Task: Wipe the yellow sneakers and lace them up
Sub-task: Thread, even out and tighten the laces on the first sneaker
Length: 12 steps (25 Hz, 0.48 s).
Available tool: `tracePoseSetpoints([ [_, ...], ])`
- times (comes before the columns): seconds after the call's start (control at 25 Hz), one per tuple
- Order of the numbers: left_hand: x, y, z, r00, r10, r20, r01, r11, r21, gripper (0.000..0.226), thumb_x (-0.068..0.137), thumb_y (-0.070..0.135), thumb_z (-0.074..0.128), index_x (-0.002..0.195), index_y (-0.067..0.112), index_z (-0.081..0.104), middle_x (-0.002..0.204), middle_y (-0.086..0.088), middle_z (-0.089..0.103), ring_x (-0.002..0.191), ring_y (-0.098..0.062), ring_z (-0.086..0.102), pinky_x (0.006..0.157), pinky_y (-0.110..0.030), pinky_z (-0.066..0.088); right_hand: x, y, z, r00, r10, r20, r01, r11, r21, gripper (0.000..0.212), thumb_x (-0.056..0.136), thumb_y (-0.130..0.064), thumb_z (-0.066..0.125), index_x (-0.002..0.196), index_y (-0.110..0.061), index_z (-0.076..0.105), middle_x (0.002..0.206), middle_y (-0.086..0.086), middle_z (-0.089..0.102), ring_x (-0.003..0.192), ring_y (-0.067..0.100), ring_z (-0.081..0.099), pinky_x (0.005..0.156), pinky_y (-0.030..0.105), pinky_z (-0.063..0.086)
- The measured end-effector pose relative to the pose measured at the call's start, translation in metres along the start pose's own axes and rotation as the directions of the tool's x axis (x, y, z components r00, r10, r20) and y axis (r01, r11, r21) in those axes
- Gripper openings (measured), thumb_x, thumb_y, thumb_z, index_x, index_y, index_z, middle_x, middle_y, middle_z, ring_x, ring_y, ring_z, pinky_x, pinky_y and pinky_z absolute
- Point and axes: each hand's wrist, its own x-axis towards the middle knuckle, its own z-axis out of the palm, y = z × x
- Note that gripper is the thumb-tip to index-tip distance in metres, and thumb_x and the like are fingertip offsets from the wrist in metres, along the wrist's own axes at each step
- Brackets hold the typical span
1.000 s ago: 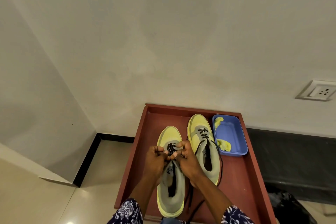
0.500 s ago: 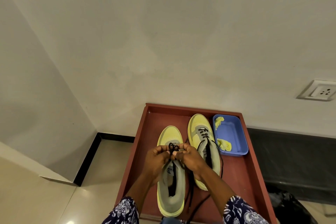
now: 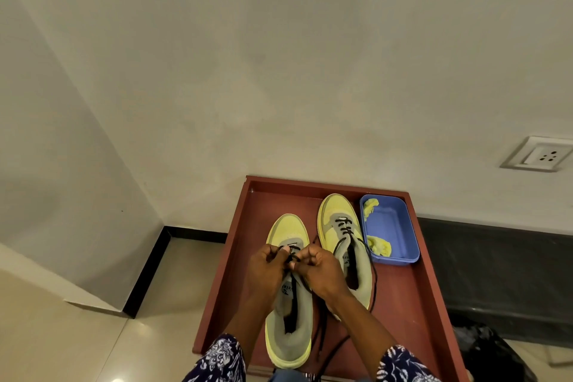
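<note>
Two yellow sneakers with grey uppers lie toe-away on a red-brown tray (image 3: 406, 295). Over the eyelets of the left sneaker (image 3: 286, 231), my left hand (image 3: 266, 270) and my right hand (image 3: 319, 270) meet, each pinching the black lace (image 3: 293, 257) with curled fingers. Loose lace ends trail down toward the tray's near edge. The right sneaker (image 3: 333, 211) has a few lace rows threaded near its toe, and its lace hangs along its right side. My hands hide the left sneaker's eyelets.
A blue plastic tub (image 3: 390, 226) holding yellow cloth pieces (image 3: 379, 246) stands at the tray's far right. The wall rises just behind the tray, with a socket (image 3: 538, 155) at right. A dark bag (image 3: 493, 353) sits on the floor at lower right.
Both hands have stayed at the left sneaker's eyelets, shifting slightly toward me while working the lace. The sneakers and the tub have not moved.
</note>
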Motion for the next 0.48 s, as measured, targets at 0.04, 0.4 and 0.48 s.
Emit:
tracePoseSetpoints([
  [0.04, -0.0003, 0.0005, 0.0003, 1.0, 0.012, -0.01, -0.012, 1.0, 0.027, 0.018, 0.086, 0.016, 0.063, 0.075, 0.001, 0.061, 0.063, -0.009, 0.06, 0.06, -0.018, 0.055, 0.058, -0.031, 0.046, -0.0001, 0.0004, 0.0, 1.0, -0.011, -0.019, 0.011, 0.999, -0.034, 0.016, 0.08, -0.006, 0.069, 0.072, -0.019, 0.063, 0.067, -0.007, 0.065, 0.056, -0.006, 0.058, 0.058, 0.011, 0.044],
  [0.4, 0.0026, 0.0027, -0.0066, 0.977, 0.192, 0.087, -0.211, 0.898, 0.386, 0.015, 0.085, 0.019, 0.064, 0.072, 0.024, 0.065, 0.067, 0.008, 0.066, 0.065, -0.007, 0.064, 0.056, -0.012, 0.047, -0.0014, 0.0036, -0.0007, 0.996, -0.022, -0.082, 0.014, 0.995, -0.095, 0.019, 0.078, -0.007, 0.07, 0.072, -0.025, 0.064, 0.07, -0.001, 0.066, 0.066, 0.01, 0.06, 0.061, 0.019, 0.047],
  [0.48, 0.0022, 0.0039, -0.0087, 0.966, 0.218, 0.14, -0.258, 0.856, 0.447, 0.015, 0.088, 0.021, 0.061, 0.075, 0.02, 0.07, 0.066, 0.005, 0.067, 0.062, -0.005, 0.062, 0.055, -0.015, 0.043, -0.0014, 0.0022, -0.0012, 0.996, -0.016, -0.093, 0.007, 0.995, -0.098, 0.019, 0.079, -0.007, 0.07, 0.073, -0.024, 0.064, 0.068, -0.002, 0.064, 0.064, 0.008, 0.058, 0.06, 0.016, 0.047],
])
